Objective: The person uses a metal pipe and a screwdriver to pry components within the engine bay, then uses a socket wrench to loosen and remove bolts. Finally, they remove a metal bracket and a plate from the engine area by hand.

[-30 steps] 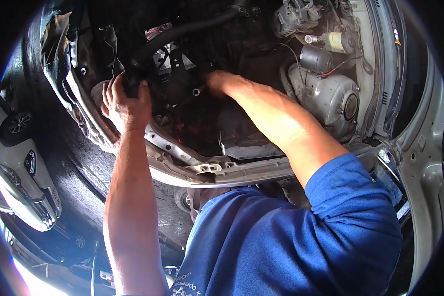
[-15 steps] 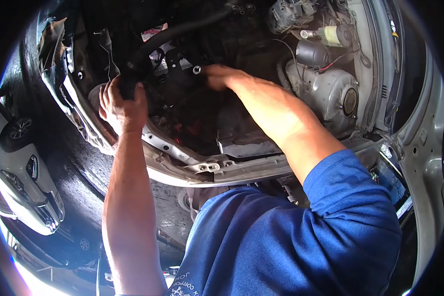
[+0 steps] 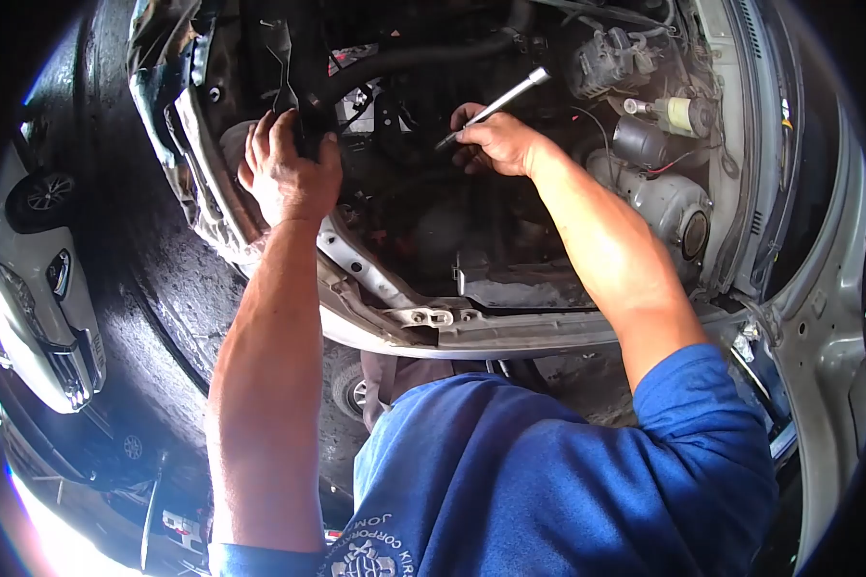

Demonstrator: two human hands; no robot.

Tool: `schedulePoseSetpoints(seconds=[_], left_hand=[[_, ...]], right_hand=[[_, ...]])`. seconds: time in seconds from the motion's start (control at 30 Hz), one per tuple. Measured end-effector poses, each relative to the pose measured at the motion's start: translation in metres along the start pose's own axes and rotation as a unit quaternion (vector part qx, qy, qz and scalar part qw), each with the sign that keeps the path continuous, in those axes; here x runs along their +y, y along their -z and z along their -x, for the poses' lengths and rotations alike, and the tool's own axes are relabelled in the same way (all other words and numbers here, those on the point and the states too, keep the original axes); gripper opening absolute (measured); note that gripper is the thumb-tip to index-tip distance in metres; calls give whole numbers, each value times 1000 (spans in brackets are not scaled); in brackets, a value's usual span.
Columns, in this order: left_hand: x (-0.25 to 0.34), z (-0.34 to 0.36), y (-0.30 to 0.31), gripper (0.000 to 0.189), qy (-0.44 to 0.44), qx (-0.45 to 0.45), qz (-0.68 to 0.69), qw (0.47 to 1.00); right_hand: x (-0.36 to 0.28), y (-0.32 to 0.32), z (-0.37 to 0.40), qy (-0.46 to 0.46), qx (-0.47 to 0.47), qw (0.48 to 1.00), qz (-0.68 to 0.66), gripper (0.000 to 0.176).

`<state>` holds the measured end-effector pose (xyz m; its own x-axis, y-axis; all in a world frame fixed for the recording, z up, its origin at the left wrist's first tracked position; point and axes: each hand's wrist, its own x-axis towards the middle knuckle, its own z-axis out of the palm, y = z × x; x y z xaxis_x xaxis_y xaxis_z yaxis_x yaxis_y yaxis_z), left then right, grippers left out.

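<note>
In the engine bay, my right hand (image 3: 496,140) is closed around a chrome socket wrench (image 3: 512,96), a long straight bar. One end, thicker and socket-like, points up and to the right; the thinner end points down and to the left, past my fingers. My left hand (image 3: 289,173) lies by the front of the bay, fingers stretched out and thumb apart, against a dark part. What lies under its palm is hidden. Just beyond those fingertips stands a bent thin metal bracket (image 3: 281,62). A dark hose (image 3: 414,65) crosses the bay above both hands.
The fender edge (image 3: 510,337) runs between my body and the bay. At the right are a strut tower (image 3: 669,207), a dark cylinder (image 3: 645,142) and a yellowish reservoir (image 3: 681,115). A white car (image 3: 43,288) stands on the left, and an open door (image 3: 832,308) on the right.
My right hand has drawn back and turned, so the wrench now shows lengthwise instead of end-on. My left hand stays at the same part; the view has shifted.
</note>
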<state>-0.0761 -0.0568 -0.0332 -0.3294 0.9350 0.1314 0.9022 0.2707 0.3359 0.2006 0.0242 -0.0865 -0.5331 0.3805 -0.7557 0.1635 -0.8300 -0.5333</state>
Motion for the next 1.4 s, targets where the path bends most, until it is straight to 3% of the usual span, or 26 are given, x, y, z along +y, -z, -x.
schedulePoseSetpoints(seconds=[0.13, 0.37, 0.43, 0.5, 0.57, 0.63, 0.7, 0.77, 0.87, 1.03, 1.1, 1.17, 1.2, 1.23, 1.27, 1.3, 1.37, 1.4], left_hand=[[0, -1, 2, 57, 7, -12, -7, 1000], [-13, 2, -5, 54, -9, 3, 53, 999], [-16, 8, -2, 53, -45, 41, 62, 996], [-4, 20, 13, 49, -154, 105, 44, 982], [33, 43, 47, 46, -208, 27, 196, 958], [61, 69, 61, 48, -246, -131, 337, 900], [82, 91, 58, 44, -297, -191, 402, 845], [104, 103, 64, 35, -233, -232, 439, 836], [129, 103, 56, 26, -227, -260, 463, 816], [154, 89, 38, 22, -332, -259, 478, 771], [162, 83, 32, 21, -369, -269, 490, 742], [169, 76, 23, 19, -364, -272, 492, 743], [175, 70, 19, 18, -354, -266, 471, 763], [181, 64, 16, 18, -343, -260, 449, 783], [193, 55, 12, 18, -334, -251, 442, 794], [208, 47, 5, 18, -328, -202, 422, 821], [253, 22, -13, 21, -349, -127, 428, 824], [281, 5, -19, 21, -352, -118, 417, 829]], right_hand=[[-6, -8, 27, 56, -60, 990, -117, 16], [4, -38, 89, 168, -93, 966, -174, 14], [11, -49, 112, 195, -97, 955, -203, 15], [24, -59, 135, 226, -103, 940, -233, 16], [34, -67, 157, 223, -98, 933, -265, 18], [45, -77, 175, 206, -78, 930, -295, 17], [55, -80, 189, 194, -74, 924, -321, 18], [65, -79, 202, 204, -54, 909, -360, 17], [73, -70, 227, 222, -32, 886, -406, 14], [81, -52, 252, 233, -31, 856, -460, 19], [83, -45, 267, 267, 21, 856, -443, 17], [84, -36, 285, 327, 164, 871, -327, 12], [90, -29, 293, 368, 290, 868, -163, 12], [97, -21, 303, 391, 406, 826, 7, 14], [100, -12, 318, 342, 478, 795, 149, 17], [105, -5, 325, 354, 509, 752, 223, 18], [112, 10, 331, 366, 558, 660, 345, 17], [122, 14, 327, 366, 559, 659, 345, 17]])
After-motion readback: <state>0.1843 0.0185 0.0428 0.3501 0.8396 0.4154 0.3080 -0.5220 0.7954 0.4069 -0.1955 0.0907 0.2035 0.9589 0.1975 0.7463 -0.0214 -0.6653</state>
